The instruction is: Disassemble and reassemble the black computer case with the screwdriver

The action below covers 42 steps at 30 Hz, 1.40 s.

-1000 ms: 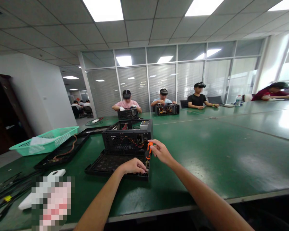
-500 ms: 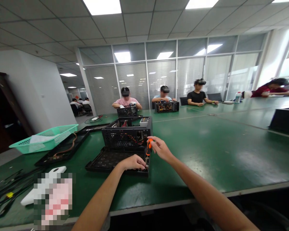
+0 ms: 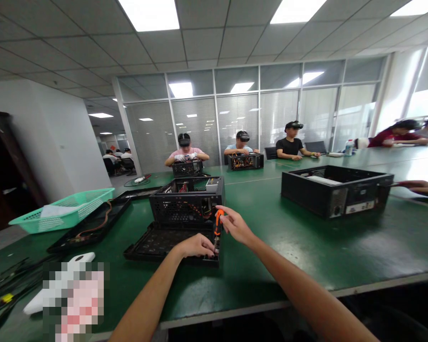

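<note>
My right hand [image 3: 236,224] grips the orange-and-black handle of a screwdriver [image 3: 218,222], which points down with its shaft toward the right end of a black front panel [image 3: 157,244]. My left hand [image 3: 197,246] rests low over that panel, fingers bent together beside the screwdriver's tip; what they pinch is too small to make out. Just behind the panel lies an opened black computer case [image 3: 183,209], its perforated side toward me and coloured wires showing inside.
Left are a mint-green basket [image 3: 62,223], a black side cover [image 3: 89,228], dark cables [image 3: 10,285] and a white object [image 3: 82,259]. A second computer case [image 3: 306,194] sits to the right, with a co-worker's hand [image 3: 423,187] at it. Several people sit across the table.
The second computer case has slid in from the right edge, a co-worker's hand beside it. My hands and the screwdriver stay almost where they were. The view has tilted slightly upward.
</note>
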Motion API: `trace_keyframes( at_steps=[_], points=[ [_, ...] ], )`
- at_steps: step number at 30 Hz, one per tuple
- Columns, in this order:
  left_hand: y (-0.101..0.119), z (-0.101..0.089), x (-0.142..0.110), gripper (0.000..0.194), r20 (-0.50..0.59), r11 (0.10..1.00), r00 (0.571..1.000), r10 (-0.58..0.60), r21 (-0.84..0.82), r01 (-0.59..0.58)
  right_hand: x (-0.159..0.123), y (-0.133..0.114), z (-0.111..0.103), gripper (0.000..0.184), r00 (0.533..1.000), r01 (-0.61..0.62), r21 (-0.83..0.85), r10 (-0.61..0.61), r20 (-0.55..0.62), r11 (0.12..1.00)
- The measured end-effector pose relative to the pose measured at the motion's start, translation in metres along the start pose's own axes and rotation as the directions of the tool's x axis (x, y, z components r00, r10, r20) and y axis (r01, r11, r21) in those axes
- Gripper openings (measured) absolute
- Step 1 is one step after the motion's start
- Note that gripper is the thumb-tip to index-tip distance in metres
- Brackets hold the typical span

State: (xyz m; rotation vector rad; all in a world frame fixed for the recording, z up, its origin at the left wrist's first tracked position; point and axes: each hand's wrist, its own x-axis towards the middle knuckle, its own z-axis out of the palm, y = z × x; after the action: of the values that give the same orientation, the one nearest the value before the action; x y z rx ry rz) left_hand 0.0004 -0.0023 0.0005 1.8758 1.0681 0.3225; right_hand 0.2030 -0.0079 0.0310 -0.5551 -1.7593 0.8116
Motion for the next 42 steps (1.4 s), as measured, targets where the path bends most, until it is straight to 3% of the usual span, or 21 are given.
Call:
trace_keyframes(
  at_steps=[7,15,22,30,36,42],
  points=[
    [0.0004,-0.0004,-0.0011,0.041,0.015,1.0,1.0,0.007,0.004,-0.007,0.0,-0.0006,0.001,0.039,1.0,-0.003,-0.023,0.002,-0.031,1.0],
    [0.0019,0.0003,-0.0022,0.041,-0.004,1.0,1.0,0.002,0.01,-0.002,0.0011,0.0006,-0.0019,0.046,1.0,0.003,-0.081,-0.003,-0.004,0.997],
    [0.0013,-0.0002,-0.0006,0.041,0.012,1.0,1.0,0.024,-0.008,-0.024,0.0036,0.0001,-0.0065,0.031,0.976,0.19,-0.239,-0.21,-0.059,0.952],
    [-0.0008,-0.0004,0.0002,0.039,0.015,0.999,0.999,0.042,-0.001,-0.042,0.0021,0.0007,-0.0011,0.038,0.999,0.036,0.018,-0.036,-0.034,0.999],
    [-0.0021,-0.0017,0.0011,0.036,0.065,0.994,0.993,0.098,0.036,-0.1,0.0007,0.0025,-0.002,0.032,1.0,0.018,-0.075,-0.018,-0.004,0.997],
    [0.0044,0.0028,-0.0011,0.024,0.032,0.981,0.983,0.179,0.064,-0.181,-0.0003,0.0018,-0.0022,0.033,1.0,-0.007,-0.066,0.006,-0.022,0.998]
  ],
)
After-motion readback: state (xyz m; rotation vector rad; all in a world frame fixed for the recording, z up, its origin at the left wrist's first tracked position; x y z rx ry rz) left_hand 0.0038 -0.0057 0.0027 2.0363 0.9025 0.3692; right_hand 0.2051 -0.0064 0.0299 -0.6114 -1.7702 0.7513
